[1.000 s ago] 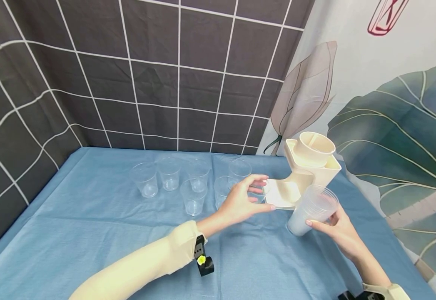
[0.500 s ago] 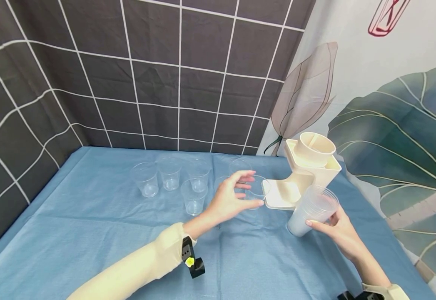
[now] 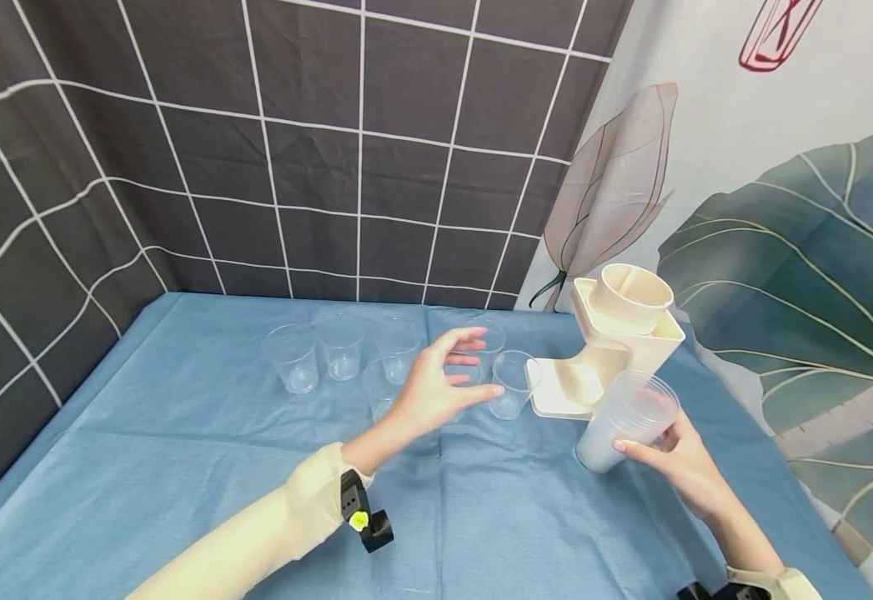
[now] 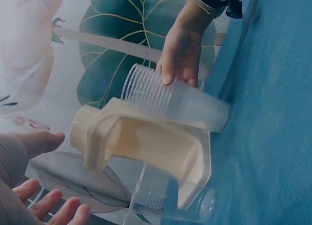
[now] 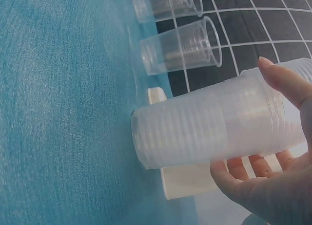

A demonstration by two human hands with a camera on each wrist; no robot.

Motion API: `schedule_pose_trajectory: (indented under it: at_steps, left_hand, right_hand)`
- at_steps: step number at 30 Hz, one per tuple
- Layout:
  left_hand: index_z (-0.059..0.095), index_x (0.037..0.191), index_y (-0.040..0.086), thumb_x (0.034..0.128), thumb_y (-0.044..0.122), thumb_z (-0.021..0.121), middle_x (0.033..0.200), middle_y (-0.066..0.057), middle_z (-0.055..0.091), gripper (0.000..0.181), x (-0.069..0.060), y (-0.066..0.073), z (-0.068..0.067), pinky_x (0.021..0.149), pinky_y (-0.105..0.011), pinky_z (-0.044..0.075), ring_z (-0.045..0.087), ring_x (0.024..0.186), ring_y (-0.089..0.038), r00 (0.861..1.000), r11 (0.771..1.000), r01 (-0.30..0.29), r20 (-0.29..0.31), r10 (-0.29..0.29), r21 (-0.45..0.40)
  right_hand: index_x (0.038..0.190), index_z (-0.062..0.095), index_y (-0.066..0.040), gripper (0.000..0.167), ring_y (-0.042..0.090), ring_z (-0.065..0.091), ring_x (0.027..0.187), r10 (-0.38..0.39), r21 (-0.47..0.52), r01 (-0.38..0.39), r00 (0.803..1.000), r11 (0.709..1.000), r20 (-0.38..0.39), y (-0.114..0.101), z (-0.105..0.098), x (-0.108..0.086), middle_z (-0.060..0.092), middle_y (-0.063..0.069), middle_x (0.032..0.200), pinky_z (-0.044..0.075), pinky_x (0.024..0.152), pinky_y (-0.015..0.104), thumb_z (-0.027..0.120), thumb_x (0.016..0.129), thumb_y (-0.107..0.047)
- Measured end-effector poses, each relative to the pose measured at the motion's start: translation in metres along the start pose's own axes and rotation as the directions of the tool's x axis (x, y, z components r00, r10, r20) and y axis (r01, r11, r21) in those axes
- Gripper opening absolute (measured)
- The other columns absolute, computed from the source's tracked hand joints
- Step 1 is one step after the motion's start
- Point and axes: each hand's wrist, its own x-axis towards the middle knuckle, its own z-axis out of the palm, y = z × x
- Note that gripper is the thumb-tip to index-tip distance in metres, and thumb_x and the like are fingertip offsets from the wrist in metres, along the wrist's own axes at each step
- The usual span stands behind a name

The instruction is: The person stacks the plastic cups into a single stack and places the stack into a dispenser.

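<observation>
Left hand (image 3: pixel 436 379): spreading its fingers, with the thumb parted from them and nothing in its grasp; over the past second it is moving leftward, away from the cream stand (image 3: pixel 616 346).
Near cup (image 3: pixel 513 397): standing upright just beside the stand's base; it is keeping its place while the hand is leaving, and the left wrist view is showing a gap between fingers and cup. Whether cup and base are touching, I cannot tell.
Right hand (image 3: pixel 679 462): curling round the cup stack (image 3: pixel 627 417), thumb on one side, fingers on the other; its hold is showing no change.
Cup stack: tilting in front of the stand, its bottom resting on or hanging close to the tabletop (image 3: pixel 181 467); contact is staying unclear.
Other cups (image 3: pixel 299 367): standing upright left of the near cup, the left hand partly covering some in the head view.
Meaning: the near cup is apparently standing released, its placing looking finished, while the stack is remaining held.
</observation>
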Motion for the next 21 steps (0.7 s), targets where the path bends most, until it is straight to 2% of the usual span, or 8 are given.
schedule_pose_trajectory:
  at_steps: [6,21]
  left_hand:
    - [0.055,0.132,0.017,0.0726,0.01,0.083,0.125,-0.007,0.063,0.066,-0.005,0.001,-0.011,0.094,-0.041,0.054,0.063,0.11,-0.025,1.0,1.0,0.011,-0.028,-0.011,0.01]
    - [0.054,0.132,0.012,0.0734,0.009,0.082,0.127,-0.01,0.061,0.065,-0.016,-0.001,-0.041,0.095,-0.042,0.054,0.062,0.111,-0.025,0.995,0.997,-0.025,-0.095,0.031,0.07]
  right_hand:
    - [0.142,0.031,-0.013,0.071,-0.012,0.045,0.112,0.0,0.007,0.0,1.0,1.0,-0.002,0.0,0.001,0.0,0.046,-0.017,0.126,0.042,0.083,0.004,0.067,0.084,0.003]
    - [0.143,0.03,-0.016,0.071,-0.012,0.044,0.112,0.024,-0.009,-0.024,1.0,1.0,-0.003,0.001,-0.001,0.0,0.045,-0.018,0.126,0.043,0.082,0.005,0.067,0.084,0.001]
